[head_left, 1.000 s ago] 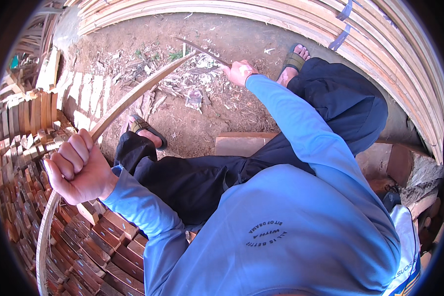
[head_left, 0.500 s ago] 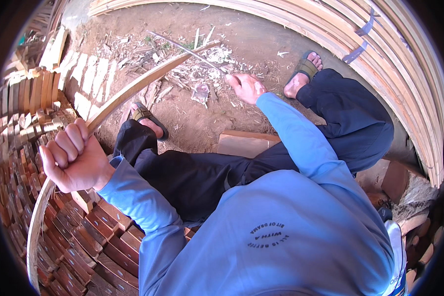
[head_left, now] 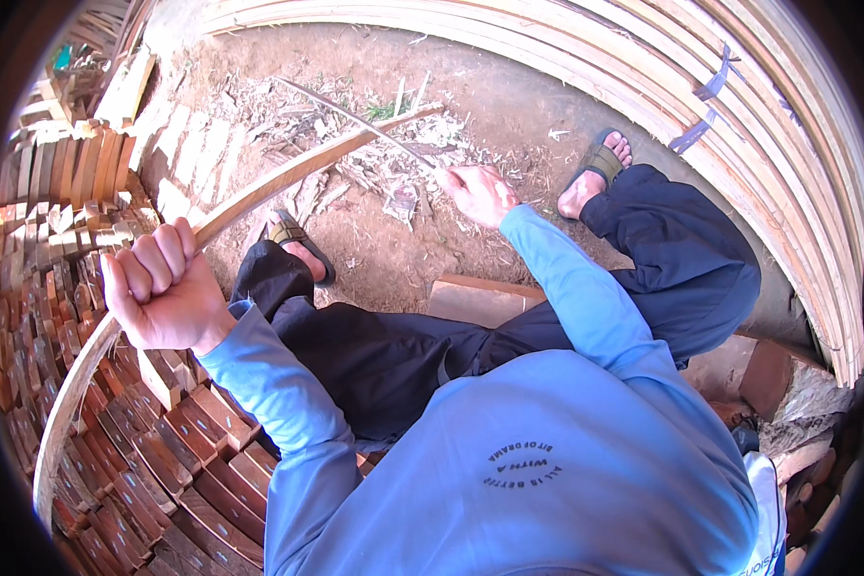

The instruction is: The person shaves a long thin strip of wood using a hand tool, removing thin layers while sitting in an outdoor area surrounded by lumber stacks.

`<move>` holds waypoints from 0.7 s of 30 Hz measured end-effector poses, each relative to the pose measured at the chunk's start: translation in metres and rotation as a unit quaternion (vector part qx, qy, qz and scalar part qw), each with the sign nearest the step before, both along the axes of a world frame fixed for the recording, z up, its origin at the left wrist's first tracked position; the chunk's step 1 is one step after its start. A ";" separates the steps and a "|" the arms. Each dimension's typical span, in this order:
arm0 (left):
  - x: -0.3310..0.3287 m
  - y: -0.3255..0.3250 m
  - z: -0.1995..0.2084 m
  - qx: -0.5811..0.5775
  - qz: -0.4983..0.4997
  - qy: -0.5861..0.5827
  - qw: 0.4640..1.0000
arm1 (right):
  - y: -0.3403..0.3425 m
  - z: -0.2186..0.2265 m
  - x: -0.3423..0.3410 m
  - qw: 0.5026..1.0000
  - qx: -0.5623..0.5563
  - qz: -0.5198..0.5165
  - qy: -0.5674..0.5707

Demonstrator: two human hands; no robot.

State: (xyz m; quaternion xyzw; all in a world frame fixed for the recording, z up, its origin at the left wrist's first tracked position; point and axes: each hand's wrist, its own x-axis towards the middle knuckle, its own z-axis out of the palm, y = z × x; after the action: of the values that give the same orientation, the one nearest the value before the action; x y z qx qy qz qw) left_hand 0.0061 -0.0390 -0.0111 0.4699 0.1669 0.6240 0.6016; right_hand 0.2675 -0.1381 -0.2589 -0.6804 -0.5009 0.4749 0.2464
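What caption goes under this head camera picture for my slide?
Seated person's left hand grips a long bamboo strip while the right hand works a thin blade along it.

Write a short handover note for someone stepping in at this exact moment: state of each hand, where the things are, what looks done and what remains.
Left hand: fist closed around the long bamboo strip, which curves from lower left up over the left knee toward the dirt ahead.
Right hand: closed on a thin blade, its shaft crossing the strip near the far end.
Shavings lie on the ground ahead; finished strips are stacked on the right, short cut blocks on the left.
Done: some shaving, judging by the litter. Left: probably the rest of this strip; how much is unclear.
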 end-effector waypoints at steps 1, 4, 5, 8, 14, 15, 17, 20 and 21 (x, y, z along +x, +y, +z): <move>0.001 0.001 0.001 -0.005 0.000 -0.006 1.000 | -0.004 -0.013 0.001 1.000 0.003 -0.001 0.002; 0.004 0.002 0.003 -0.012 0.040 0.003 0.999 | 0.000 -0.039 0.006 0.985 -0.135 -0.103 -0.023; 0.004 0.001 0.003 -0.009 0.045 0.006 0.999 | 0.005 -0.043 0.009 0.967 -0.213 -0.136 -0.024; 0.000 -0.001 0.000 -0.005 0.045 0.013 0.999 | 0.002 -0.022 0.017 0.976 -0.197 -0.091 0.018; 0.005 0.003 0.002 -0.014 0.021 -0.008 1.000 | -0.003 -0.070 0.000 0.990 -0.090 -0.089 -0.070; 0.003 0.004 0.001 -0.017 0.041 -0.003 0.999 | -0.001 -0.067 -0.003 0.989 -0.102 -0.095 -0.053; -0.001 0.007 0.001 -0.022 0.081 0.006 0.996 | 0.008 -0.045 -0.008 0.987 -0.122 -0.106 -0.018; -0.005 0.007 0.001 -0.022 0.083 0.007 0.996 | 0.002 -0.011 -0.015 0.996 -0.036 -0.072 -0.020; -0.005 0.007 0.001 -0.022 0.075 0.004 0.997 | -0.002 -0.007 -0.016 0.998 -0.009 -0.063 -0.016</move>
State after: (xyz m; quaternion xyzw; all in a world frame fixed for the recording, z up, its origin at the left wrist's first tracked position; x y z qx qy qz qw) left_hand 0.0012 -0.0322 -0.0102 0.4455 0.2178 0.6619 0.5621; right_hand 0.2520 -0.1397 -0.2662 -0.7201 -0.4566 0.4524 0.2616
